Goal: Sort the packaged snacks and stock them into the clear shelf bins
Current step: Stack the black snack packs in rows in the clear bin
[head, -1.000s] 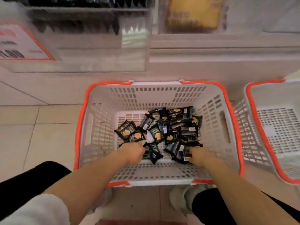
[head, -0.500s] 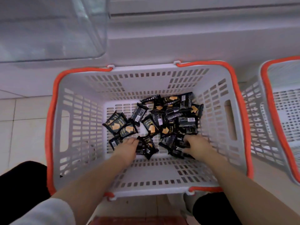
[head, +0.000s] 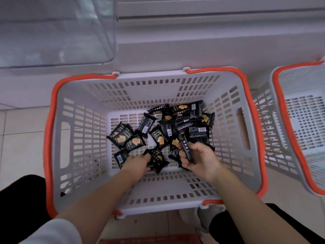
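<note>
On the tiled floor stands a grey plastic basket [head: 84,124] with an orange rim, and both hands reach down into it. Many small black snack packets [head: 177,127] with gold print lie on its bottom, most of them piled toward the far right corner, and a few lie apart on the left side. Right hand [head: 200,161] is turned palm up, with its fingers curled around a few packets; one dark packet [head: 187,150] stands on edge between the thumb and the fingers. Left hand [head: 137,164] lies palm down at the near edge of the pile, and its fingers bend over a packet [head: 157,158]; it seems to grip it, but the fingertips are hidden, so I cannot say it for sure. Beyond the basket, at far left, a clear shelf bin [head: 56,32] hangs over the floor. A second basket [head: 299,110] of the same kind stands just beside the first one, on the right.
</note>
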`<state>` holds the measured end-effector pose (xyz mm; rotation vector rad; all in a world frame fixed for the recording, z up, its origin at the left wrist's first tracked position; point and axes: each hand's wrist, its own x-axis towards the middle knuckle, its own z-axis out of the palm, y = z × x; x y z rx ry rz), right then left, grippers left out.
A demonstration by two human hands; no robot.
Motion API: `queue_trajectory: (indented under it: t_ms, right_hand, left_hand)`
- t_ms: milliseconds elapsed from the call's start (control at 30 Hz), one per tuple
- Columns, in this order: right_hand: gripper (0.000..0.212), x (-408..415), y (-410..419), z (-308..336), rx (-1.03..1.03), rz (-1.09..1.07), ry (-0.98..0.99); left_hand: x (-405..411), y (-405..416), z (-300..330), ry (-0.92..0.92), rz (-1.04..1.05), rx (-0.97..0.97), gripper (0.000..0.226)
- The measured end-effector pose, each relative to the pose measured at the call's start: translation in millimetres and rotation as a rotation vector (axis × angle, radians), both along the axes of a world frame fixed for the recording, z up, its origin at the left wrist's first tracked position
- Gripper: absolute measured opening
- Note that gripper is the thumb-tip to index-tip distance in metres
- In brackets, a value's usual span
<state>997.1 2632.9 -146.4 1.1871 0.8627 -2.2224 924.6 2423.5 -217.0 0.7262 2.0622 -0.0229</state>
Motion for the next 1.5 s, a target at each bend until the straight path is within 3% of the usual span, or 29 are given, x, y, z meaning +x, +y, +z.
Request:
queue_trajectory:
  t_ms: [133, 200, 267, 333, 433, 533, 700, 800, 867, 933, 1000, 1133, 1233, 1333, 1500]
  right_hand:
    - [0.043, 0, -12, 14, -0.176, -0.152, 0.087]
    - [0.058, 4, -18, 22, -0.341, -0.25, 0.165]
    - [0.071, 10, -23, 30, -0.473, -0.312, 0.269]
    - [0.071, 15, -29, 38, -0.528, -0.355, 0.351]
    - [0.054, 19, -37, 50, -0.476, -0.366, 0.373]
    - [0.038, 21, -45, 61, -0.315, -0.363, 0.296]
    - [0.042, 18, -57, 80, -0.11, -0.303, 0.278]
    - [0.028, 18, -65, 88, 0.089, -0.191, 0.235]
    - [0.009, 20, -68, 94, 0.501, 0.113, 0.258]
    - [0.009, 22, -67, 99, 0.956, 0.586, 0.464]
    - [0.014, 24, -67, 102, 1.156, 0.943, 0.621]
    - [0.031, 28, -69, 102, 1.287, 1.12, 0.779]
    - [0.031, 29, -68, 99, 1.375, 1.109, 0.787]
    - [0.024, 29, -69, 96, 1.394, 1.082, 0.772]
    - [0.028, 27, -72, 90, 1.221, 1.029, 0.685]
  left_hand:
    - [0, -2, 19, -0.209, 0.727, 0.325, 0.032]
    - [-1, 3, 31, -0.333, 1.131, 0.454, 0.03]
    - [-3, 6, 44, -0.574, 1.503, 0.598, 0.031]
    - [0, 4, 63, -0.853, 1.641, 0.747, 0.035]
    - [6, -2, 91, -1.189, 1.628, 0.917, 0.058]
    - [14, -8, 110, -1.353, 1.595, 1.023, 0.055]
    - [18, -22, 130, -1.284, 1.643, 1.076, 0.047]
    - [16, -30, 138, -1.139, 1.641, 0.987, 0.047]
    - [14, -36, 143, -1.014, 1.617, 0.879, 0.04]
    - [12, -38, 149, -0.857, 1.551, 0.751, 0.031]
    - [11, -37, 153, -0.667, 1.421, 0.621, 0.022]
    - [8, -30, 159, -0.262, 0.983, 0.454, 0.014]
    - [11, -21, 159, -0.207, 0.805, 0.482, 0.021]
    - [16, -15, 159, -0.286, 0.791, 0.455, 0.029]
    - [14, -16, 156, -0.611, 1.061, 0.472, 0.053]
